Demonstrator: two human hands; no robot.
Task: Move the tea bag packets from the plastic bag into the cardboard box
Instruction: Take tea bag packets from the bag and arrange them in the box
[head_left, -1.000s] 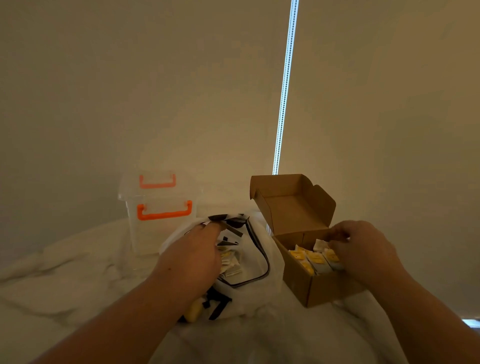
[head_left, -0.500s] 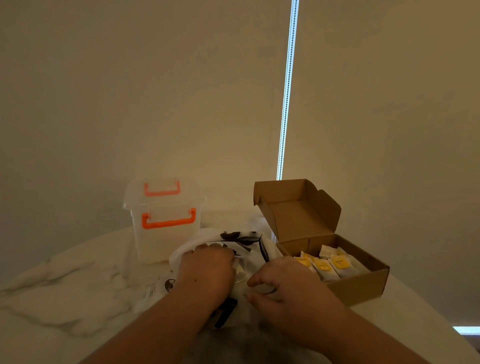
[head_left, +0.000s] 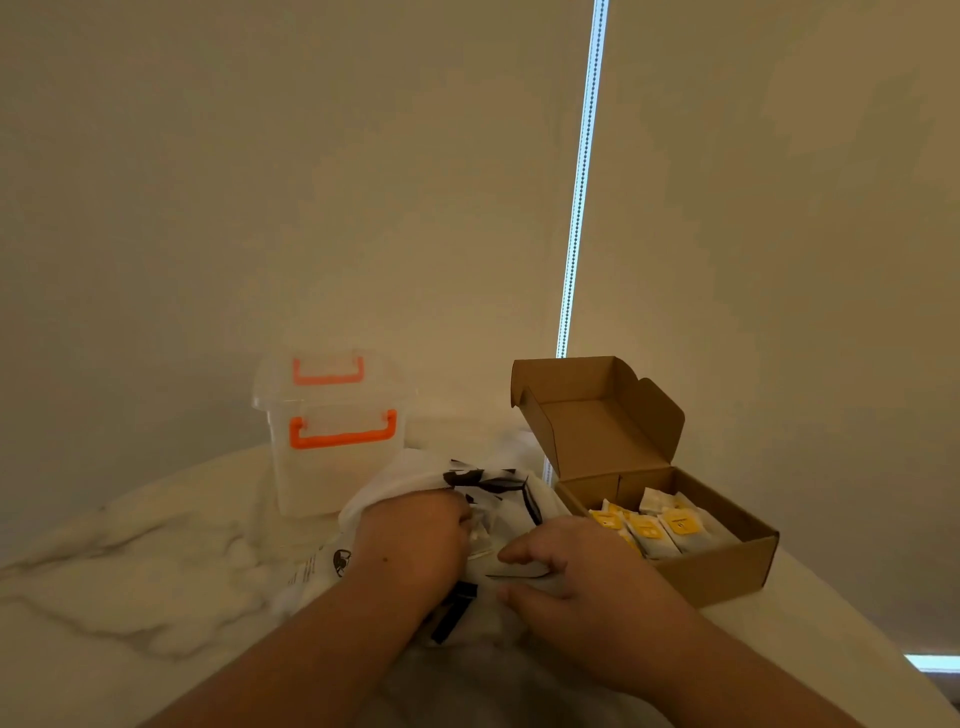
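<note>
A white plastic bag (head_left: 485, 480) with black print lies on the table in front of me. My left hand (head_left: 410, 545) reaches into its opening, and its curled fingers grip pale tea bag packets (head_left: 479, 535) inside. My right hand (head_left: 571, 571) pinches the bag's edge between thumb and fingers, just right of the left hand. The brown cardboard box (head_left: 717, 571) stands to the right with its lid up. Inside it lie several white packets with yellow labels (head_left: 657, 530). Most of the bag's contents are hidden by my hands.
A clear plastic container (head_left: 337, 447) with orange handles stands behind the bag on the left. The white marble table (head_left: 130, 597) curves away at the back and right. A blind with a bead chain (head_left: 576, 234) hangs close behind.
My right hand left the box and came across to the bag's edge. My left hand has stayed in the bag and curled tighter. The view has tilted up a little.
</note>
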